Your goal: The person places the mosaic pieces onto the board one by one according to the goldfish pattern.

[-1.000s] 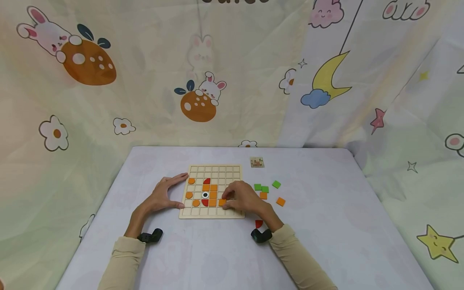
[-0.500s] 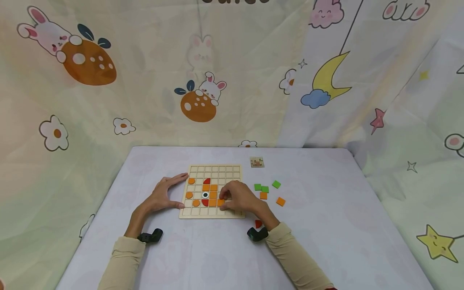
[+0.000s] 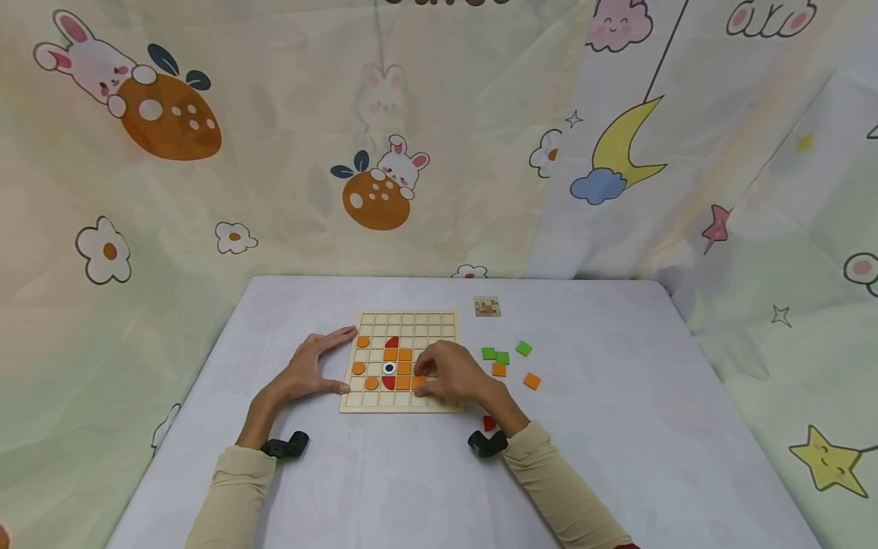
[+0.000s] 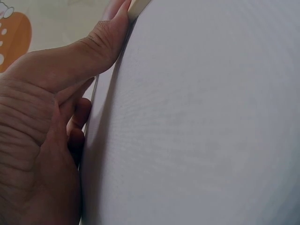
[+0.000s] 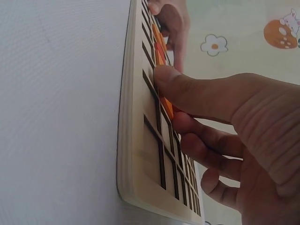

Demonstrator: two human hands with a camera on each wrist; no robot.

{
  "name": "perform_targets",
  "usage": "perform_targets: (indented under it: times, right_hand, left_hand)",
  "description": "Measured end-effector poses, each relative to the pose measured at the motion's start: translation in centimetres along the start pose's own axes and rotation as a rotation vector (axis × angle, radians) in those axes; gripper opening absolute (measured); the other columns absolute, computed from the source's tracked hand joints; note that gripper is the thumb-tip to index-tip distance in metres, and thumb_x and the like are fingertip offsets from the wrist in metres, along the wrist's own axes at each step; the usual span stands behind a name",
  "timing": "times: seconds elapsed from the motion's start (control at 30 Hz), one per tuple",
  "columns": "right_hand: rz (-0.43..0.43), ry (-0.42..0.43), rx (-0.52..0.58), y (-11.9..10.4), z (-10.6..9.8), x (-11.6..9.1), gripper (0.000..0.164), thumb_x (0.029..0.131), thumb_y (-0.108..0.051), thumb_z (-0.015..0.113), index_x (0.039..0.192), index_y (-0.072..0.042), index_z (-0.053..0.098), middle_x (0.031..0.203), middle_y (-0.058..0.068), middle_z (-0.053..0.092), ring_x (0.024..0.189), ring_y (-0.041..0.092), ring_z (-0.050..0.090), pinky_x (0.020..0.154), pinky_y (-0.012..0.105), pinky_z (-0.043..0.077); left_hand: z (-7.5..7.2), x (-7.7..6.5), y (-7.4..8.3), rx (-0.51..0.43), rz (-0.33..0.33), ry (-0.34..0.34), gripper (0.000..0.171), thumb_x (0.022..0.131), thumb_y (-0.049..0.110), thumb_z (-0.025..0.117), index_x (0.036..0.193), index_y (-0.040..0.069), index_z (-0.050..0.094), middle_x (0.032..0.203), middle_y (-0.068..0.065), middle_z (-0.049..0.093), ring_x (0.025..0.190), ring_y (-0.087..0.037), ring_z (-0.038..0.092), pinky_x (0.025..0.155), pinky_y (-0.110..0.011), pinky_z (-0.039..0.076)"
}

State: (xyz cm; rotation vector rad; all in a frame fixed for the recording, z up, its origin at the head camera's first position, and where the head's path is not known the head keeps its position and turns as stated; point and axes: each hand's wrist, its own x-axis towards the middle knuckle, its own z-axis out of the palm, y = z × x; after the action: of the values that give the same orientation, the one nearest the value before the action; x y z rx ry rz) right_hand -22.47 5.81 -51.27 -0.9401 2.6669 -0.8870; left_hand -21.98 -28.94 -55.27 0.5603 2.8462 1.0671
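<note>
My left hand [image 3: 304, 374] rests at the left edge of a wooden grid board [image 3: 425, 325], fingers and thumb spread apart and touching its rim. Between thumb and fingers, my right hand [image 3: 456, 372] pinches an orange square tile [image 3: 418, 382] low on the board, right beside another orange square [image 3: 402, 383]. The right wrist view shows the held tile [image 5: 167, 108] partly hidden by the thumb. Also on the grid are several orange squares, orange round pieces [image 3: 363, 341], red quarter-round pieces [image 3: 392, 342] and a white disc with a black dot [image 3: 389, 368].
Right of the board lie green square tiles [image 3: 524, 348] and loose orange squares [image 3: 532, 380]. A red piece [image 3: 489, 423] sits by the right wrist, partly covered by the wrist camera [image 3: 488, 444]. A small patterned card [image 3: 488, 306] lies behind, on the white-covered table [image 3: 590, 328].
My right hand has shifted slightly left with the orange square tile, which now sits closer to the neighbouring orange square. My left hand has stayed in place.
</note>
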Motion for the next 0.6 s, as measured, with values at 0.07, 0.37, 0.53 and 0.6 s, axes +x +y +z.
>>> perform_targets:
  times: [0.07,0.37,0.53,0.6]
  right_hand:
    - [-0.003,0.004,-0.007,0.0,-0.1,-0.1,0.026,0.083,-0.028,0.098,0.101,-0.016,0.085,0.097,-0.007,0.079,0.089,0.011,0.063,0.086,0.030,0.053]
    - [0.005,0.044,-0.018,0.5,-1.8,-0.9,0.034,0.080,-0.030,0.100,0.105,-0.013,0.086,0.099,-0.004,0.081,0.091,0.014,0.063,0.086,0.032,0.053]
    - [0.018,0.071,0.000,1.2,-3.0,-1.8,0.033,0.078,-0.021,0.101,0.104,-0.008,0.086,0.099,0.002,0.082,0.092,0.021,0.068,0.084,0.034,0.052]
    - [0.036,0.080,-0.010,1.8,-3.4,-2.3,0.033,0.077,-0.020,0.101,0.104,-0.008,0.086,0.099,0.002,0.082,0.093,0.021,0.068,0.084,0.035,0.052]
  left_hand:
    - [0.0,0.0,0.0,-0.003,-0.001,0.000,0.112,0.068,0.039,0.103,0.165,0.018,0.051,0.175,-0.008,0.045,0.130,-0.028,0.047,0.105,-0.053,0.036]
    - [-0.2,0.1,0.0,0.012,-0.003,0.008,0.111,0.069,0.042,0.103,0.164,0.016,0.051,0.175,-0.011,0.044,0.127,-0.030,0.047,0.102,-0.052,0.036]
    - [-0.2,0.0,-0.1,0.017,0.006,0.004,0.112,0.069,0.042,0.103,0.165,0.017,0.050,0.175,-0.010,0.045,0.124,-0.027,0.048,0.100,-0.049,0.037]
    - [-0.1,0.0,-0.1,0.015,0.005,0.000,0.112,0.069,0.042,0.103,0.165,0.018,0.050,0.175,-0.010,0.044,0.124,-0.026,0.047,0.100,-0.048,0.036]
